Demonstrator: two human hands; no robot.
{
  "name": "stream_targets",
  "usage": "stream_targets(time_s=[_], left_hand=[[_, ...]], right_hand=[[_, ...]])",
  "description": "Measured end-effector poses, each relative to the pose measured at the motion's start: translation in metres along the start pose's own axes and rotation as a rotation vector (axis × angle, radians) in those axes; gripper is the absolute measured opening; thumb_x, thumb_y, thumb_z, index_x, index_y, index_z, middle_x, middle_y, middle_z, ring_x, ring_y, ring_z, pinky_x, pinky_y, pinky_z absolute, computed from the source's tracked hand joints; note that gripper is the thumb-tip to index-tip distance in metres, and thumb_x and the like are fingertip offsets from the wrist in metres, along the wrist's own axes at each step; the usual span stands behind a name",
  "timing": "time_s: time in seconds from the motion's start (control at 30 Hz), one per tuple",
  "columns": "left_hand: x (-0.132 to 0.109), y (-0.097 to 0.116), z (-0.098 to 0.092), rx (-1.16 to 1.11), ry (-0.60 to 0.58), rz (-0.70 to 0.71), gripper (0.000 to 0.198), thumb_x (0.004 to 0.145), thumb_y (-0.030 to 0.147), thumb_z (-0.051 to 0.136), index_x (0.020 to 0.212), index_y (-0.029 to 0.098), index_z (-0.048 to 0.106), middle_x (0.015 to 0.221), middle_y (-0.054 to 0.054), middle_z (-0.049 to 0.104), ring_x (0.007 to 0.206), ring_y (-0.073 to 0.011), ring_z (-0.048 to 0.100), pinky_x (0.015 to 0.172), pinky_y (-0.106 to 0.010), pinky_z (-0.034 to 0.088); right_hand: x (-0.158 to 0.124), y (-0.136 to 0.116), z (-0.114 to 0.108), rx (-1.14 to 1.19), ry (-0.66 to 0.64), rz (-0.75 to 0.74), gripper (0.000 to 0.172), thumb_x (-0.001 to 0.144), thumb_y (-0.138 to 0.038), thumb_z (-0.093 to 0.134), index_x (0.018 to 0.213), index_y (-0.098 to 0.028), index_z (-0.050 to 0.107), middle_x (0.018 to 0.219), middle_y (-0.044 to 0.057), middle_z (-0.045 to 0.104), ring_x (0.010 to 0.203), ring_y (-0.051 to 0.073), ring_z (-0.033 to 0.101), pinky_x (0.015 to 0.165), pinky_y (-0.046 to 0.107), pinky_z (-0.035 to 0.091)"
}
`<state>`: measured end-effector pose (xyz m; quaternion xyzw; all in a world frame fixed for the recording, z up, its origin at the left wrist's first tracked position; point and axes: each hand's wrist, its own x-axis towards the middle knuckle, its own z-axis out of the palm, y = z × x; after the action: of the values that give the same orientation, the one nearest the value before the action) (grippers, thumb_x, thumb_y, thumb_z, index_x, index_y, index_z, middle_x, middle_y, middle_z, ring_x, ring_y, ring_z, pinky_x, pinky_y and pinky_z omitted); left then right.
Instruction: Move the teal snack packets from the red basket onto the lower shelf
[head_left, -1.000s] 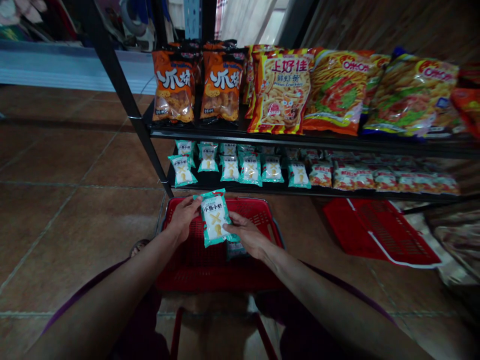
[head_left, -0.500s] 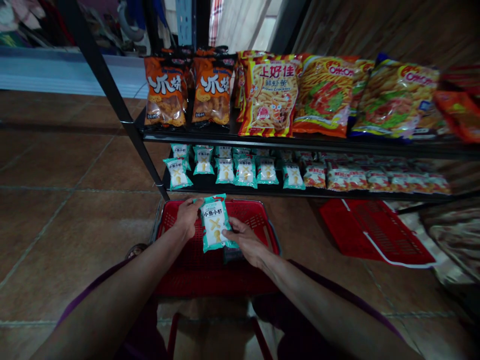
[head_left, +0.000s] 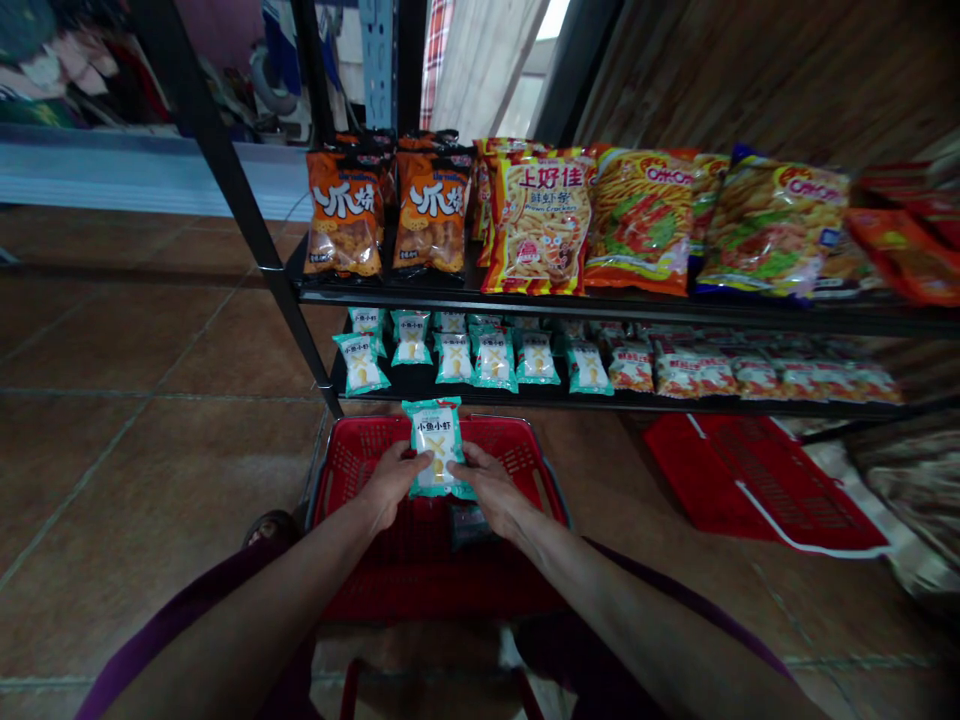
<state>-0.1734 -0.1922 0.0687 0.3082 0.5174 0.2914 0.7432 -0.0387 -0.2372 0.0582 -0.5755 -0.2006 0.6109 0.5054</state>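
A small teal-and-white snack bag (head_left: 438, 440) is held upright over the red basket (head_left: 450, 590), its printed front toward me. My left hand (head_left: 394, 482) grips its left edge, thumb on the front. On the right edge, my right hand (head_left: 487, 485) pinches it the same way, with the fingers behind. A dark packet (head_left: 471, 527) lies in the basket, partly hidden by my right hand. Similar teal bags (head_left: 494, 358) stand in rows on the lower shelf just beyond the basket.
Above, a black shelf (head_left: 465, 298) bears orange bags (head_left: 433, 212), prawn cracker bags (head_left: 541, 222) and larger yellow bags (head_left: 643, 222). A second red basket (head_left: 757, 480) with a white handle is on the floor at the right. The shelf post (head_left: 247, 210) rises at the left.
My left hand has moved down from the bag's upper left corner to its lower left edge. The bag is now straighter, and the view has shifted slightly.
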Motion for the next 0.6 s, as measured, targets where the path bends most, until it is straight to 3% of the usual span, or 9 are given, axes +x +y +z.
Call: stream_targets(time_s=[0.17,0.3,0.47,0.6], left_hand=[[0.008,-0.011,-0.011,0.030,0.064,0.131,0.029,0.064,0.026,0.074,0.088,0.015,0.062,0.077,-0.005,0.068,0.065,-0.0157,0.064,0.064,-0.029,0.051],[0.017,-0.012,-0.016,0.109,0.164,0.191,0.026,0.066,0.024,0.070,0.089,0.015,0.061,0.076,-0.004,0.068,0.064,-0.0156,0.063,0.061,-0.028,0.050],[0.035,-0.003,-0.012,0.176,0.201,0.300,0.021,0.069,0.022,0.066,0.089,0.016,0.062,0.082,-0.006,0.069,0.069,-0.0156,0.062,0.063,-0.026,0.048],[0.059,0.009,-0.005,0.227,0.227,0.367,0.022,0.067,0.020,0.068,0.088,0.017,0.063,0.086,-0.006,0.069,0.075,-0.0174,0.063,0.068,-0.027,0.048]], right_hand=[[0.007,0.008,0.010,0.011,0.036,-0.024,0.055,0.052,-0.027,0.076,0.104,-0.022,0.056,0.089,0.002,0.068,0.074,0.019,0.065,0.072,0.034,0.051],[0.017,0.019,0.014,-0.056,0.084,-0.093,0.054,0.057,-0.027,0.073,0.107,-0.023,0.054,0.098,0.003,0.066,0.088,0.020,0.063,0.080,0.035,0.049],[0.032,0.015,0.017,-0.254,0.082,-0.281,0.050,0.062,-0.022,0.067,0.110,-0.024,0.054,0.107,0.003,0.063,0.101,0.019,0.058,0.093,0.037,0.043],[0.051,0.002,0.016,-0.346,0.166,-0.330,0.054,0.063,-0.022,0.066,0.115,-0.024,0.050,0.109,0.004,0.062,0.105,0.020,0.056,0.095,0.038,0.041]])
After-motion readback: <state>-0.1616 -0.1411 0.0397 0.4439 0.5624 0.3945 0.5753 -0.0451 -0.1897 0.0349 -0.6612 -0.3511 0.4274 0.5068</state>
